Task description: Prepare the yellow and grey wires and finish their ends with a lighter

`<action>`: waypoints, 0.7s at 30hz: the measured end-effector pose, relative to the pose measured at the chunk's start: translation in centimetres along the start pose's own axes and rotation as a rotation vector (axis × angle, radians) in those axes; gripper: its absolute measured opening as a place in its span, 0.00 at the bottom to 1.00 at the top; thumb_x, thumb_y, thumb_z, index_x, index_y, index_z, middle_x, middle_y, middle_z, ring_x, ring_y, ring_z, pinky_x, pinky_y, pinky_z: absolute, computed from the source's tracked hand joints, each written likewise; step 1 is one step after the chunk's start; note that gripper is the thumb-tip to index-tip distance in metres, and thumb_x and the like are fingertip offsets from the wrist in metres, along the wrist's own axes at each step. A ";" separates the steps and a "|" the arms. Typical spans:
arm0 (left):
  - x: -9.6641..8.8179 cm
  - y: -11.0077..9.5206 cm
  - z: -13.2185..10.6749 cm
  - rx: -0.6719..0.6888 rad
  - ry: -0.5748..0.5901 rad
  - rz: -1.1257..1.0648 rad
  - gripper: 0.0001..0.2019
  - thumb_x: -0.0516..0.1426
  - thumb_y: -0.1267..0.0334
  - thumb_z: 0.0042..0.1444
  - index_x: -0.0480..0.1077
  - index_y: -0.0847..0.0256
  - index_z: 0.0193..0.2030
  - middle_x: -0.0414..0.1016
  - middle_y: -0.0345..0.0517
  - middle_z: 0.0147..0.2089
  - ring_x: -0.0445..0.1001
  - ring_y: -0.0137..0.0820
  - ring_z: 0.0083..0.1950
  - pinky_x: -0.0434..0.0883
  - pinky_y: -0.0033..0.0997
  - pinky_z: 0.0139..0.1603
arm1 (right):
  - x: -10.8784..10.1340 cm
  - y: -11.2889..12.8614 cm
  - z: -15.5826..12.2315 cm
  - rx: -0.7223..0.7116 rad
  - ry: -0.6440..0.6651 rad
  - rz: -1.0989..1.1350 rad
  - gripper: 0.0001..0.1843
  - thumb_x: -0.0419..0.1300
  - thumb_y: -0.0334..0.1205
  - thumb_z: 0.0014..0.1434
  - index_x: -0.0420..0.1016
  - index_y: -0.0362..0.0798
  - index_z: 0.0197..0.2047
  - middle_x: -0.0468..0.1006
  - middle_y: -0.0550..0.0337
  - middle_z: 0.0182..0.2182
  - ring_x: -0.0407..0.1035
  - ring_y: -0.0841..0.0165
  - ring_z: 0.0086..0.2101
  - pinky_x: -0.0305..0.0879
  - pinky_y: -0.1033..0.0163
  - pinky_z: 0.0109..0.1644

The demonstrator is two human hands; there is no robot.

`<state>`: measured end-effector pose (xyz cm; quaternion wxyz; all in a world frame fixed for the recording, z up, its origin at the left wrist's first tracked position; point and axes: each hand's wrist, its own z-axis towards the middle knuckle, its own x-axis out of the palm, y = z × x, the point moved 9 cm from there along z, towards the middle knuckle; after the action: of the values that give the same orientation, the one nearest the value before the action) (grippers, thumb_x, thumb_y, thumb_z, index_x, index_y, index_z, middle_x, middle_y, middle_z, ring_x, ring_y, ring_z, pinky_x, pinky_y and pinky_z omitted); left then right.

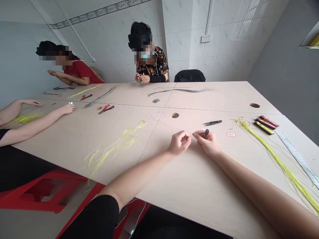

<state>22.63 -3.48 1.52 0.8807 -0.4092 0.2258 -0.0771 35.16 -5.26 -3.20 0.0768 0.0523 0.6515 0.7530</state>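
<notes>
My left hand [179, 143] and my right hand [207, 143] meet above the pale wooden table [189, 186], fingertips close together. My right fingers grip a small black-handled tool [206, 133]. My left fingers pinch something very fine, probably a pale thread [192, 134], though it is too thin to make out well. Small black-handled snips [212, 123] lie just beyond my hands. A long bundle of yellow cord [271, 159] stretches along the table to my right, and looser yellow strands [114, 149] lie to my left.
Red-and-black markers [265, 124] and a steel ruler [296, 157] lie at the right. Red-handled pliers [106, 109] and round table holes [175, 115] sit ahead. Co-workers' hands [67, 109] [141, 78] work at the left and far side. A red stool [50, 191] stands below left.
</notes>
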 end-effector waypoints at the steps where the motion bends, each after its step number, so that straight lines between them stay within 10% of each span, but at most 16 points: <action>1: 0.0 0.0 0.0 -0.001 0.002 -0.004 0.10 0.53 0.64 0.55 0.61 0.61 0.24 0.59 0.35 0.21 0.55 0.22 0.23 0.57 0.24 0.25 | 0.1 0.1 0.0 -0.004 0.007 -0.014 0.20 0.61 0.54 0.51 0.72 0.43 0.27 0.56 0.66 0.17 0.49 0.76 0.20 0.46 0.67 0.23; 13: 0.5 1.6 -0.1 -0.096 0.084 0.025 0.08 0.52 0.61 0.54 0.63 0.61 0.26 0.65 0.37 0.24 0.61 0.24 0.25 0.60 0.25 0.27 | -1.0 1.4 0.1 -0.077 -0.069 -0.171 0.21 0.58 0.56 0.53 0.69 0.44 0.30 0.63 0.63 0.21 0.54 0.76 0.20 0.53 0.67 0.24; 21: 0.6 1.0 0.1 0.032 0.106 0.253 0.03 0.54 0.65 0.52 0.67 0.59 0.30 0.75 0.43 0.32 0.71 0.33 0.37 0.65 0.36 0.44 | -9.6 7.5 1.4 -0.207 -0.394 -0.328 0.22 0.62 0.55 0.51 0.73 0.42 0.34 0.62 0.65 0.17 0.55 0.76 0.18 0.49 0.68 0.20</action>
<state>23.17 -2.98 0.62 0.8767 -0.3585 0.3206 0.0093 44.47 -6.70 4.59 0.3279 0.0836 0.5434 0.7682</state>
